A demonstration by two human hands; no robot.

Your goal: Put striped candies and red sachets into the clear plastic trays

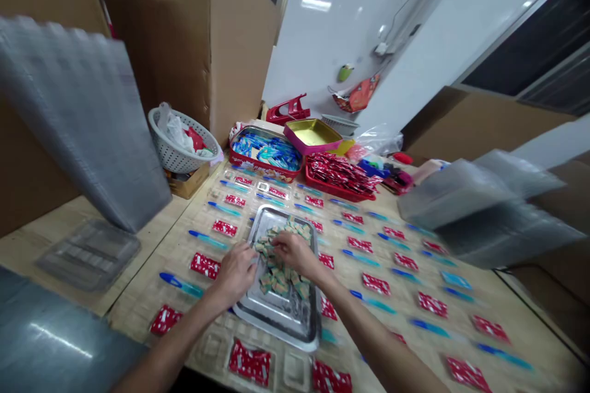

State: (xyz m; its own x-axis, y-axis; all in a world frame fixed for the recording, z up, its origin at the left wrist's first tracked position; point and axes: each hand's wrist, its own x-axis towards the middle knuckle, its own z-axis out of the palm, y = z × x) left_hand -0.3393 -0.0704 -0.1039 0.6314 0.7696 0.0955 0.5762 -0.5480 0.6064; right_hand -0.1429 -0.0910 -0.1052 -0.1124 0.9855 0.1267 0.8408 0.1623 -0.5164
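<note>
A silver metal tray (pixel 290 319) rests over the clear plastic trays on the table, holding a heap of small green-and-tan block-like pieces (pixel 279 279). My right hand (pixel 295 252) reaches into this heap with fingertips pinched together; whatever lies between them is hidden. At the left rim of the metal tray is my left hand (pixel 237 273), its fingers curled, and what they hold cannot be made out. Around both hands, clear plastic trays carry red patterned packets (pixel 205 265) and blue-green pen-like sticks (pixel 182 284).
Tall stacks of clear plastic trays stand at left (pixel 87 116) and right (pixel 479 209). At the back are a tin of blue packets (pixel 267 150), a red basket of red packets (pixel 336 175) and a perforated white basket (pixel 177 159). Large cardboard (pixel 239 43) rises behind.
</note>
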